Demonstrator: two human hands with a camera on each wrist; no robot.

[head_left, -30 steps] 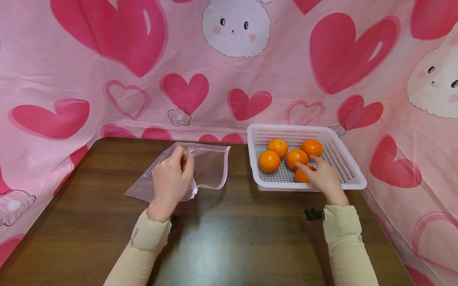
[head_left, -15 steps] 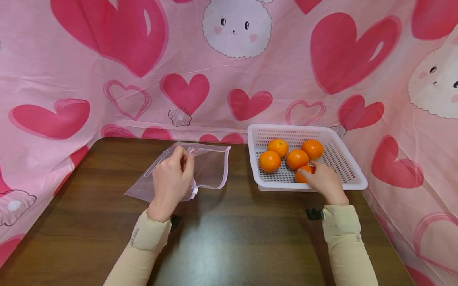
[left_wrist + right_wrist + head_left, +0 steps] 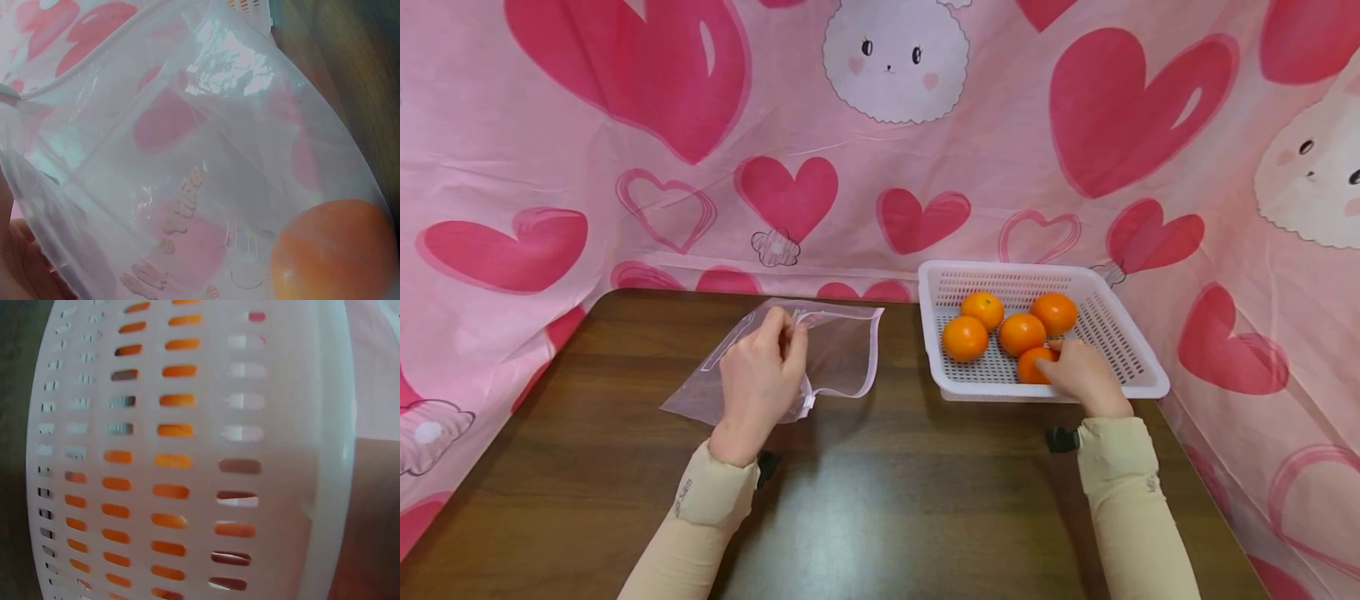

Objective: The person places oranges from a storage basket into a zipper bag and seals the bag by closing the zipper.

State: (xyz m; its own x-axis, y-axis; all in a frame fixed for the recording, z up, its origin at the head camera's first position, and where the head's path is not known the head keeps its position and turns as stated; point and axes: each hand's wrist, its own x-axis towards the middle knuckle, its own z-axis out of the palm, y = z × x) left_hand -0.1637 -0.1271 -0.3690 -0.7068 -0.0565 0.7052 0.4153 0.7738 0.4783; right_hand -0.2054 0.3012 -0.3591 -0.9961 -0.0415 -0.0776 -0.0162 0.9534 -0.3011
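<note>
In the head view my left hand [image 3: 760, 379] pinches the edge of a clear zip bag [image 3: 844, 354], whose mouth gapes toward the right. Through the bag's film [image 3: 206, 137] in the left wrist view, an orange [image 3: 337, 253] shows in its lower part. My right hand [image 3: 1086, 375] reaches over the near rim of a white plastic basket [image 3: 985, 388] and grips the front orange [image 3: 1036, 365], thumb on its near side. The fingertips behind that fruit are hidden. In the right wrist view, the slotted basket wall [image 3: 275, 394] covers most of the hand [image 3: 375, 525].
Other oranges [image 3: 965, 337] lie in the left and back of the basket. Both stand on a dark wooden table [image 3: 880, 500]. A pink heart-print cloth [image 3: 925, 158] hangs behind the table and along both sides.
My right hand has lowered onto the front orange, and its spread fingers have closed round it. The left hand and the bag have stayed in place.
</note>
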